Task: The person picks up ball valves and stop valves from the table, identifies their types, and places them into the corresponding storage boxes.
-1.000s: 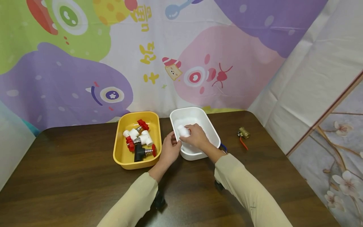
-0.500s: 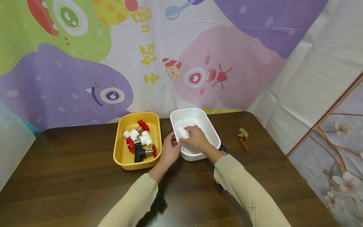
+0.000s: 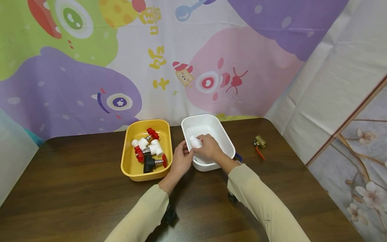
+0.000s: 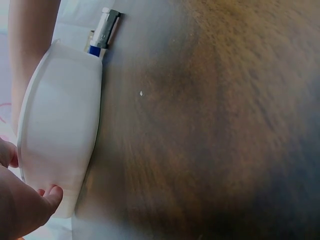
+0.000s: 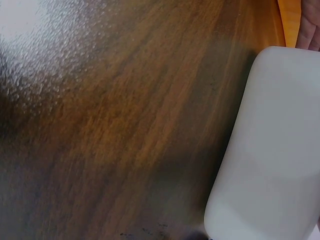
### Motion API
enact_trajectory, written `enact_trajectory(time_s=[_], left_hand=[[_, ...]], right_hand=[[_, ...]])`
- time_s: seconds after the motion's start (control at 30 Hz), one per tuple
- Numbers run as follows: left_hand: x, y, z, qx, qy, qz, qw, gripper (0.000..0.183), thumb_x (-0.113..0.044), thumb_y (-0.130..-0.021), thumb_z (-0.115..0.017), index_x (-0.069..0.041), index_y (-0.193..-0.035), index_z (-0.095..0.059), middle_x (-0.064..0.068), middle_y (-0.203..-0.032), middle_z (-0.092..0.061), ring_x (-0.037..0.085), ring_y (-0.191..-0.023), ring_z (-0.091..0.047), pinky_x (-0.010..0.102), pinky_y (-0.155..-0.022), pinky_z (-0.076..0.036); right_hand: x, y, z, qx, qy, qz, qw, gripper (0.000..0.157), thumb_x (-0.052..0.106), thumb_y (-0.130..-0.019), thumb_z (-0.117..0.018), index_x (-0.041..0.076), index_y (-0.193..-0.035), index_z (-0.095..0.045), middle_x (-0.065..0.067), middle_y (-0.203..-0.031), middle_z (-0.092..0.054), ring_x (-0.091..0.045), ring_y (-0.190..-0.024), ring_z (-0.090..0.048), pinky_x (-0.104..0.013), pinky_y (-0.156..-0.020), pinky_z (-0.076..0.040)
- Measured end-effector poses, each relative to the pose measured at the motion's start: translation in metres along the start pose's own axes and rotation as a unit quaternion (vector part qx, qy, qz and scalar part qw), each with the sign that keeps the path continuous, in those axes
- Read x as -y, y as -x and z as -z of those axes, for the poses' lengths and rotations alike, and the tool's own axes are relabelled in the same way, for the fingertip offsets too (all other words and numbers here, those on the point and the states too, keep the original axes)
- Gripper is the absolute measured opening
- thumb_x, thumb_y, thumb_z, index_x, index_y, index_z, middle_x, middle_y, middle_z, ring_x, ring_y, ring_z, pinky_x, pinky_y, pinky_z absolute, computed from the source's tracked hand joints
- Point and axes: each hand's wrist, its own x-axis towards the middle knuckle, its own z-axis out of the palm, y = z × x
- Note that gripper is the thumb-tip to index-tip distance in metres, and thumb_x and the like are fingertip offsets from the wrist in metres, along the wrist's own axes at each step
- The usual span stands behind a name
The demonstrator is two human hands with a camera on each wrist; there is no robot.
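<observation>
In the head view my right hand (image 3: 208, 147) grips a white plastic pipe fitting (image 3: 195, 142) inside the white bin (image 3: 225, 134), near its left wall. A speck of red shows between the fitting and my fingers, which cover the rest of it. My left hand (image 3: 182, 159) holds the bin's left side, thumb at the rim and fingers against the outer wall. The left wrist view shows those fingertips (image 4: 54, 194) on the bin wall (image 4: 62, 120). From the right wrist, the bin's outer side (image 5: 272, 150) fills the right part, and the fitting is out of sight.
Left of the white bin stands a yellow bin (image 3: 128, 168) with white and black pipe valves (image 3: 148, 163) with red handles. A brass valve with a red lever (image 3: 260, 142) lies at the right on the dark wooden table (image 3: 75, 188). A blue-handled part (image 3: 239, 156) shows beside the white bin.
The white fitting has shifted slightly toward the near side in my right hand, and some red now shows beside it. My left hand and the bins stay where they were.
</observation>
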Motion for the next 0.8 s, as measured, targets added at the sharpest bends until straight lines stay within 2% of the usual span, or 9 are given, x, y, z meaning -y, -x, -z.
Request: enact_trajectory(time_s=[0.33, 0.8], left_hand=[[0.0, -0.001, 0.0009, 0.004, -0.002, 0.009, 1.0, 0.052, -0.015, -0.091, -0.057, 0.0, -0.137, -0.039, 0.018, -0.122, -0.05, 0.027, -0.108, -0.056, 0.038, -0.094, -0.05], [-0.0005, -0.0009, 0.0005, 0.002, -0.003, 0.004, 1.0, 0.051, -0.012, -0.09, -0.056, 0.001, -0.137, -0.039, 0.018, -0.121, -0.05, 0.027, -0.107, -0.056, 0.037, -0.093, -0.051]], right_hand=[[-0.0019, -0.0018, -0.003, 0.012, 0.013, 0.0, 1.0, 0.06, 0.038, -0.076, -0.072, 0.005, -0.125, -0.057, -0.013, -0.107, -0.06, -0.025, -0.099, -0.055, -0.036, -0.085, -0.046], [-0.0012, -0.0013, -0.0032, 0.026, 0.021, 0.006, 0.999, 0.056, 0.035, -0.078, -0.071, 0.005, -0.124, -0.057, -0.014, -0.109, -0.06, -0.026, -0.101, -0.056, -0.038, -0.087, -0.047]])
